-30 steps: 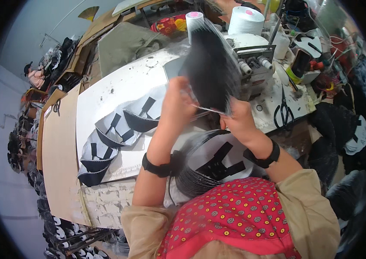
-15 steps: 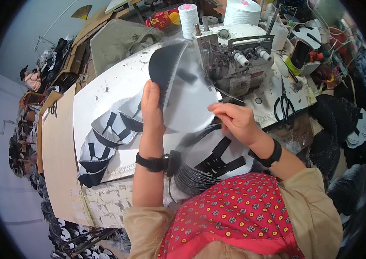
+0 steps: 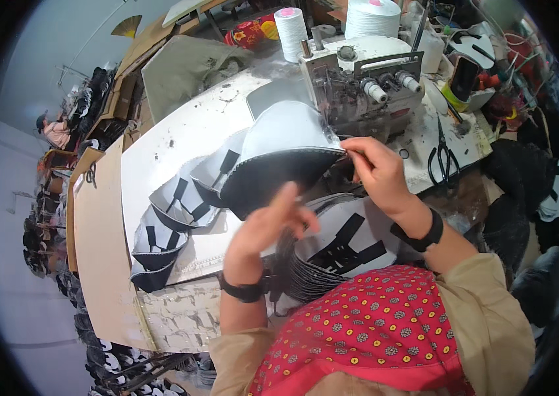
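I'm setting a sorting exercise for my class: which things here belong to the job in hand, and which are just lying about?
Likely part of the job:
- cloth piece in the right hand
- sewing machine
- thread spools
- stacked pieces
- row of pieces

Apparently unrelated:
- fan
- red bundle

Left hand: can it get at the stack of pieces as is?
Likely yes: the left hand looks empty, though blurred; the stack sits just to its right, top mostly uncovered.
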Action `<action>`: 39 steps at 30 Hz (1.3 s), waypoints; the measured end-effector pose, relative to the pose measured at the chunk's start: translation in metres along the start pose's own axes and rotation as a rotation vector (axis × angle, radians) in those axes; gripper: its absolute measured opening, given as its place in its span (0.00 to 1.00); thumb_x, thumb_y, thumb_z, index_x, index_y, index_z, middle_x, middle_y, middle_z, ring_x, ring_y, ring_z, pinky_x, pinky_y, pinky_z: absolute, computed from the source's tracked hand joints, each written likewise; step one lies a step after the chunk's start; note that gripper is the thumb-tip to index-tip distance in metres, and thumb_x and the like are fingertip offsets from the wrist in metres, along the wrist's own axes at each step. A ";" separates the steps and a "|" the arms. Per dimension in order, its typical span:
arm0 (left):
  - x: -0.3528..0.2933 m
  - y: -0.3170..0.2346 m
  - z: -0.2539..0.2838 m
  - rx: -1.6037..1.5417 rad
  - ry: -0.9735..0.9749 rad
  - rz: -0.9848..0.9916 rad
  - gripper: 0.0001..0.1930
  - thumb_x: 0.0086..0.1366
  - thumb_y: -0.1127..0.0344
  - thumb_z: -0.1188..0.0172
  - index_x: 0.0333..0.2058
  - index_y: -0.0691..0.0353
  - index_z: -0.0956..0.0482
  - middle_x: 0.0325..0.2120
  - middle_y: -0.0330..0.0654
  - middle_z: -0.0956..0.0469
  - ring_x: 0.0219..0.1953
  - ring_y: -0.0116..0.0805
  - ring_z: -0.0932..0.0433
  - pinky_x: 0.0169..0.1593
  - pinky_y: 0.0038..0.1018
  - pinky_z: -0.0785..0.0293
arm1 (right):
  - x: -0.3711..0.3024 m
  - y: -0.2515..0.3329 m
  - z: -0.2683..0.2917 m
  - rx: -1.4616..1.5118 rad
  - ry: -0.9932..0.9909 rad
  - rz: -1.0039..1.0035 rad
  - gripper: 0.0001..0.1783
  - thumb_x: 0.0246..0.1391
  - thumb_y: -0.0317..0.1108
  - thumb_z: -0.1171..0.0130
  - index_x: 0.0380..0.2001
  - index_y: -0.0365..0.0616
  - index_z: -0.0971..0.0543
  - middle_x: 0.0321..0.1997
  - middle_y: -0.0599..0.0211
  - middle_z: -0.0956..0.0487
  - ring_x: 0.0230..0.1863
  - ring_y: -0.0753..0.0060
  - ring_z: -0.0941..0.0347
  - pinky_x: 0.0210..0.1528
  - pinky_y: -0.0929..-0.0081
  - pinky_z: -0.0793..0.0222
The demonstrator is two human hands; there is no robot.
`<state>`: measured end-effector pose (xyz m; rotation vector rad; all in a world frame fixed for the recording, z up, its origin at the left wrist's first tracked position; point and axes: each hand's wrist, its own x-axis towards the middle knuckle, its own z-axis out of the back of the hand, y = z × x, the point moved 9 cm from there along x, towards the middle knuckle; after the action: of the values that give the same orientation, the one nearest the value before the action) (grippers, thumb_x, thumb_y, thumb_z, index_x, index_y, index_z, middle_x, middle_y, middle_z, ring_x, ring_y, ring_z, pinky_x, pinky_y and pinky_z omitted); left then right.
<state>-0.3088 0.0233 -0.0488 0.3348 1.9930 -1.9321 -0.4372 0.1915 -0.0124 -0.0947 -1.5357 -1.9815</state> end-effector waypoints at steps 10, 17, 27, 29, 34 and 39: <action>0.089 -0.006 0.140 -0.279 -0.600 -0.408 0.14 0.65 0.56 0.33 0.26 0.55 0.25 0.17 0.34 0.29 0.16 0.25 0.34 0.20 0.22 0.40 | -0.038 -0.004 0.068 -0.250 -0.180 0.169 0.05 0.53 0.23 0.38 0.34 0.41 0.20 0.34 0.59 0.19 0.39 0.55 0.22 0.41 0.65 0.27; 0.057 0.077 0.284 0.065 -0.988 -0.112 0.15 0.63 0.53 0.33 0.30 0.57 0.26 0.14 0.34 0.32 0.15 0.29 0.34 0.18 0.28 0.39 | 0.036 -0.163 0.244 -0.359 -0.494 -0.204 0.08 0.54 0.31 0.36 0.37 0.40 0.18 0.32 0.61 0.16 0.34 0.69 0.18 0.39 0.69 0.25; -0.063 0.013 0.139 0.988 -1.151 -0.674 0.16 0.64 0.77 0.42 0.51 0.67 0.27 0.40 0.43 0.27 0.26 0.27 0.33 0.30 0.23 0.35 | 0.179 -0.287 0.194 0.114 -0.114 -0.207 0.34 0.48 0.30 0.29 0.57 0.29 0.30 0.57 0.44 0.24 0.61 0.58 0.27 0.61 0.65 0.29; -0.071 0.030 0.107 0.976 -1.044 -0.721 0.14 0.64 0.77 0.42 0.49 0.66 0.25 0.37 0.40 0.26 0.26 0.24 0.34 0.29 0.21 0.36 | 0.196 -0.280 0.171 -0.084 -0.055 -0.226 0.33 0.49 0.31 0.29 0.56 0.31 0.30 0.55 0.48 0.23 0.57 0.60 0.26 0.58 0.66 0.29; -0.054 0.086 0.122 0.564 -0.982 -0.476 0.09 0.65 0.76 0.44 0.44 0.68 0.22 0.32 0.43 0.23 0.29 0.27 0.26 0.33 0.23 0.30 | 0.218 -0.315 0.192 -0.558 -0.115 -0.284 0.23 0.50 0.36 0.33 0.48 0.36 0.24 0.43 0.58 0.19 0.46 0.62 0.23 0.48 0.65 0.29; -0.051 0.085 0.120 0.521 -0.984 -0.442 0.07 0.66 0.75 0.43 0.42 0.65 0.21 0.27 0.39 0.23 0.25 0.23 0.29 0.30 0.23 0.31 | 0.155 -0.200 0.225 0.452 -0.450 -0.360 0.20 0.60 0.39 0.37 0.51 0.43 0.28 0.51 0.62 0.22 0.51 0.60 0.21 0.49 0.52 0.23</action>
<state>-0.2188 -0.0893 -0.1083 -0.8557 0.9512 -2.1933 -0.7332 0.3526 -0.0462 -0.0845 -2.4040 -1.8992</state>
